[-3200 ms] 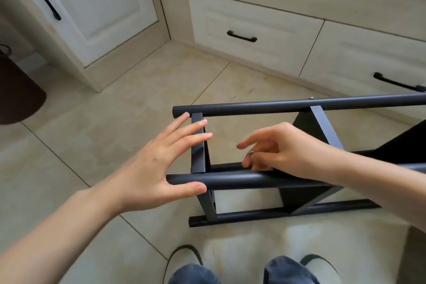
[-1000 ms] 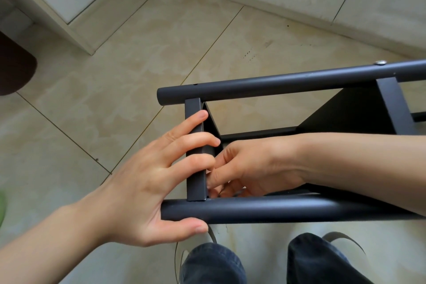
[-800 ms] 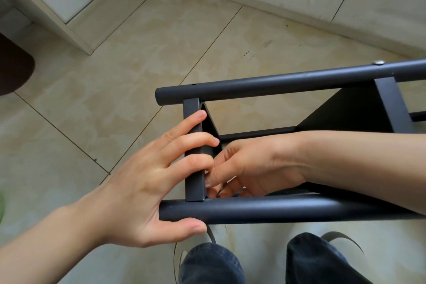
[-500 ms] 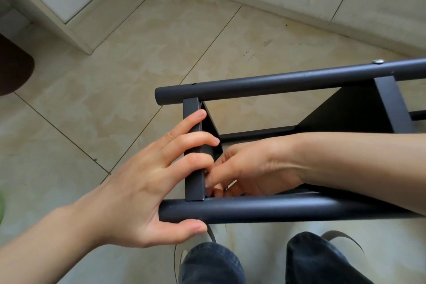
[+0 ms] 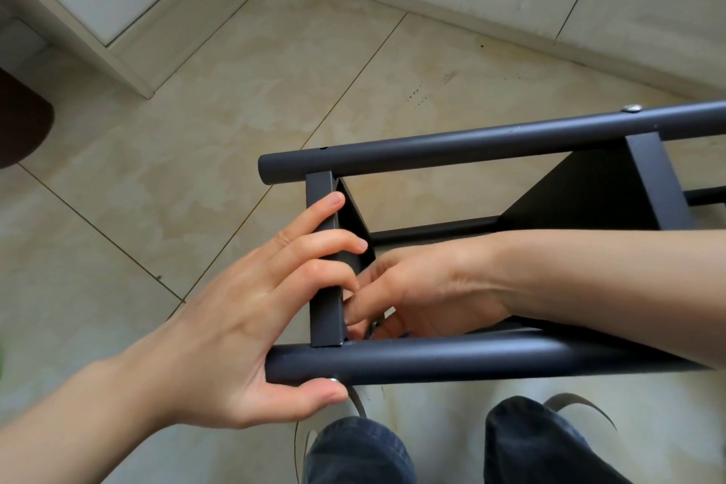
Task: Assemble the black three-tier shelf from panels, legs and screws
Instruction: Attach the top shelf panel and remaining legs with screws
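Shelf frame lay on its side on the tiled floor [image 5: 275, 98], just ahead of the person's knees. Left hand [image 5: 251, 326] was clamped on the corner: fingers [image 5: 314, 244] curled over the end panel [image 5: 326, 310], thumb [image 5: 310, 395] under the near leg [image 5: 471, 363], pressed right at a screw head [image 5: 334, 379] seated in that tube. So the left hand held panel and leg together and kept the screw from backing out, as I read it. Right hand [image 5: 424, 287] was reached in between the legs, behind the panel at the same corner, fingertips [image 5: 359, 312] pinched on a small metal part [image 5: 383, 316]; couldn't tell if it was a nut or a small wrench, too hidden. Far leg [image 5: 491, 147] already carried one fitted screw [image 5: 631, 108] over the middle panel [image 5: 581, 193], but the hole [image 5: 323, 148] near its left end looked empty. Judgement: step in hand was fastening the end panel to the near leg, with the shelf roughly two tiers in. Next move called for keeping thumb pressure on the screw head while the right hand turned the inner part down tight, panel held square against the tube so the thread didn't cross. After that, the far-leg hole at this same panel would want its screw.
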Motion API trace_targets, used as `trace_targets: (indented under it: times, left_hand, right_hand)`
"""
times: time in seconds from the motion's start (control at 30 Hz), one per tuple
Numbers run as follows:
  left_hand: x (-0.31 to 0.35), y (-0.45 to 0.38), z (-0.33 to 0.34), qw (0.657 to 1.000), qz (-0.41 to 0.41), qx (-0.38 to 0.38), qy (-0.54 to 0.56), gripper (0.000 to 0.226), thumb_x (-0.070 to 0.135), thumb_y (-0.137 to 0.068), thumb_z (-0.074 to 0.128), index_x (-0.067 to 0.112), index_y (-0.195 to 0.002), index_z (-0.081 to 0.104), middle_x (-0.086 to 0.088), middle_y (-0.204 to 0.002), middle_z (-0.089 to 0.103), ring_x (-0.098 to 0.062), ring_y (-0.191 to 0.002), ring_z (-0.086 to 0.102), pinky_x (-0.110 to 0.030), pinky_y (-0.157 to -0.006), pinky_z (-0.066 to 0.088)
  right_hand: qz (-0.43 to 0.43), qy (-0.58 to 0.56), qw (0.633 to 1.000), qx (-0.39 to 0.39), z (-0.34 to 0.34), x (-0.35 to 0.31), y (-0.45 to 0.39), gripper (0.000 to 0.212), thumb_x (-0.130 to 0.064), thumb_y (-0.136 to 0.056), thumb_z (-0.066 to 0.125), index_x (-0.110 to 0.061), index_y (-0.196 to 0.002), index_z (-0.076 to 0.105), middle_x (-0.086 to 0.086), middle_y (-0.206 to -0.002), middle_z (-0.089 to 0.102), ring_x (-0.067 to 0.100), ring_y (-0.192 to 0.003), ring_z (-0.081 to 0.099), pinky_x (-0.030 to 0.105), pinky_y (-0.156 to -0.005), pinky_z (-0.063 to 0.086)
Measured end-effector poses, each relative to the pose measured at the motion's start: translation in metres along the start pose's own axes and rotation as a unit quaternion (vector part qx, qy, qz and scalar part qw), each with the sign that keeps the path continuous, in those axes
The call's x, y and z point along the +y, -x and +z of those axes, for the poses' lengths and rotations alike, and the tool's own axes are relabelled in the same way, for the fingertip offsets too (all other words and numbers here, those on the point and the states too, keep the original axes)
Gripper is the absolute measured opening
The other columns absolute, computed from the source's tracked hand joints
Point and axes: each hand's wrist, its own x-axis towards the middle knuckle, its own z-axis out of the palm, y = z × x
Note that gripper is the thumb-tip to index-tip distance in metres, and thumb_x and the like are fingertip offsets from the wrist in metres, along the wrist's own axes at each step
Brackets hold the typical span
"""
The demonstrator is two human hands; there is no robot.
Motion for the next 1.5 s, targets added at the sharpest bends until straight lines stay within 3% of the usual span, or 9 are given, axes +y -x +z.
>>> trace_targets:
  times: [0.2,0.33,0.57,0.67,0.8,1.07,1.3,1.5]
  left_hand:
    - [-0.0015,0.001,0.0019,0.999,-0.003,0.012,0.035,0.062,0.053,-0.082,0.067,0.018,-0.128,0.044,0.005,-0.149,0.041,-0.027,-0.154,0.016,-0.03,-0.116,0.03]
    - [-0.0016,0.0015,0.002,1.0,-0.001,0.014,0.028,0.06,0.053,-0.082,0.066,0.017,-0.125,0.045,0.004,-0.149,0.041,-0.027,-0.154,0.016,-0.03,-0.115,0.031]
    - [-0.0013,0.001,0.0017,0.999,-0.001,0.014,0.031,0.059,0.053,-0.082,0.066,0.019,-0.125,0.045,0.006,-0.148,0.041,-0.026,-0.154,0.016,-0.028,-0.115,0.03]
    - [-0.0008,-0.0006,0.0004,0.999,-0.002,0.014,0.03,0.058,0.053,-0.081,0.067,0.019,-0.124,0.045,0.007,-0.148,0.041,-0.025,-0.154,0.016,-0.028,-0.114,0.031]
    - [-0.0012,-0.0014,-0.0003,1.0,-0.003,0.012,0.024,0.058,0.053,-0.081,0.067,0.018,-0.123,0.046,0.006,-0.148,0.041,-0.025,-0.154,0.016,-0.028,-0.114,0.031]
    - [-0.0012,-0.0007,0.0011,1.0,0.001,0.017,0.025,0.058,0.054,-0.082,0.065,0.019,-0.123,0.045,0.007,-0.148,0.041,-0.025,-0.154,0.017,-0.027,-0.115,0.03]
    - [-0.0017,-0.0014,0.0004,0.999,-0.002,0.015,0.029,0.057,0.052,-0.08,0.067,0.018,-0.121,0.046,0.006,-0.147,0.042,-0.025,-0.154,0.017,-0.029,-0.115,0.03]
    - [-0.0021,-0.0028,-0.0006,0.999,-0.001,0.017,0.029,0.057,0.053,-0.081,0.067,0.021,-0.122,0.045,0.008,-0.148,0.042,-0.024,-0.154,0.017,-0.027,-0.115,0.03]
  right_hand:
    - [0.017,0.018,1.0,0.008,-0.0059,-0.0046,0.0047,0.017,-0.017,-0.096,0.057,-0.012,-0.081,0.064,0.0,-0.072,0.061,0.01,-0.064,0.054,0.023,-0.064,0.046]
    - [0.021,0.015,0.999,0.027,-0.0015,-0.0025,-0.001,0.031,-0.017,-0.095,0.058,-0.013,-0.065,0.064,-0.001,-0.06,0.058,0.009,-0.057,0.054,0.022,-0.062,0.046]
    - [-0.008,0.018,1.0,0.001,-0.0022,-0.0028,0.0029,0.026,-0.012,-0.094,0.056,-0.013,-0.07,0.063,0.003,-0.075,0.058,0.013,-0.069,0.053,0.03,-0.076,0.044]
    - [-0.004,0.028,1.0,0.003,-0.0058,-0.0052,0.0053,0.017,-0.013,-0.093,0.058,-0.011,-0.078,0.065,0.004,-0.077,0.061,0.012,-0.066,0.055,0.025,-0.068,0.047]
    - [0.003,0.048,0.998,0.034,-0.0034,-0.0043,0.0012,0.022,-0.014,-0.093,0.059,-0.011,-0.072,0.064,0.0,-0.063,0.058,0.01,-0.057,0.053,0.022,-0.06,0.044]
    - [-0.006,-0.002,1.0,-0.002,-0.0025,-0.0027,0.0031,0.019,-0.013,-0.096,0.055,-0.012,-0.078,0.062,0.002,-0.075,0.059,0.012,-0.067,0.054,0.025,-0.072,0.046]
    - [0.001,0.029,0.999,0.023,-0.0022,-0.0002,-0.0037,0.048,-0.016,-0.095,0.057,-0.019,-0.048,0.063,-0.002,-0.059,0.059,0.008,-0.052,0.055,0.02,-0.059,0.047]
    - [-0.015,0.009,1.0,0.001,-0.0068,-0.0042,0.0031,0.031,-0.011,-0.094,0.056,-0.014,-0.065,0.066,0.003,-0.071,0.062,0.011,-0.063,0.056,0.024,-0.065,0.048]
